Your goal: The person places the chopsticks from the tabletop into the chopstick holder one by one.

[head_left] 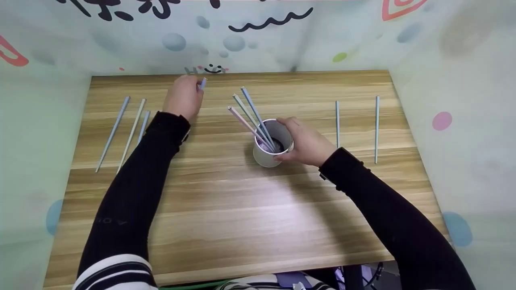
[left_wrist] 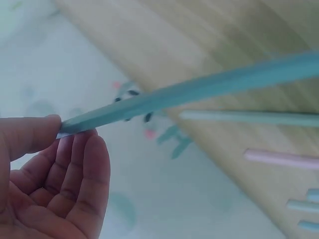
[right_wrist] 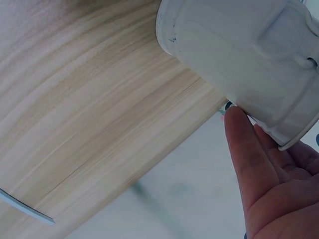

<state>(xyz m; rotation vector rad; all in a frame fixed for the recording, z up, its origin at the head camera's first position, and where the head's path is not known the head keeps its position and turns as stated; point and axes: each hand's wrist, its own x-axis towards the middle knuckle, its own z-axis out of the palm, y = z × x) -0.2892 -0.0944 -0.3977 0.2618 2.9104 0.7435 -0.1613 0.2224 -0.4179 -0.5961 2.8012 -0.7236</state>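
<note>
My left hand [head_left: 185, 96] is at the table's far edge, left of centre. It pinches the end of a light-blue chopstick [left_wrist: 189, 94] between thumb and index finger, the other fingers loosely bent below. In the head view only the tip of this chopstick [head_left: 203, 83] shows past the hand. Near the middle of the table, my right hand [head_left: 308, 141] grips the right side of a small white pail [head_left: 265, 159], thumb at the near rim and fingers at the far rim. Inside it lean a pink chopstick [head_left: 242, 119], a green one [head_left: 243, 106] and a blue one [head_left: 252, 102].
Left on the wood table [head_left: 225, 233] lie a blue chopstick [head_left: 113, 134], a pale green one [head_left: 133, 131] and another blue one [head_left: 144, 125], partly under my left sleeve. Two blue chopsticks [head_left: 377, 129] lie at right. A printed cloth wall [head_left: 282, 52] encloses the back and sides.
</note>
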